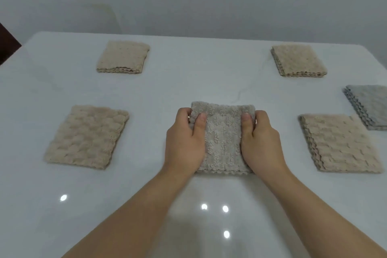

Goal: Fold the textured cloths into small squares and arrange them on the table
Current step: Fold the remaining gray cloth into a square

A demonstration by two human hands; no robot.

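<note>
Soft even light, ceiling-lamp glare spots on glossy table [146, 94], slightly soft focus

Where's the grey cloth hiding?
In the head view the grey cloth lies at the far right edge of the table, partly cut off, just beyond the near right beige cloth.

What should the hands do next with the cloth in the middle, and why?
Probably press the middle cloth flat and let go. It already looks folded into a small square, the left hand and right hand grip its sides with thumbs on top, and it sits in the gap between the near left cloth and near right cloth on the table.
</note>
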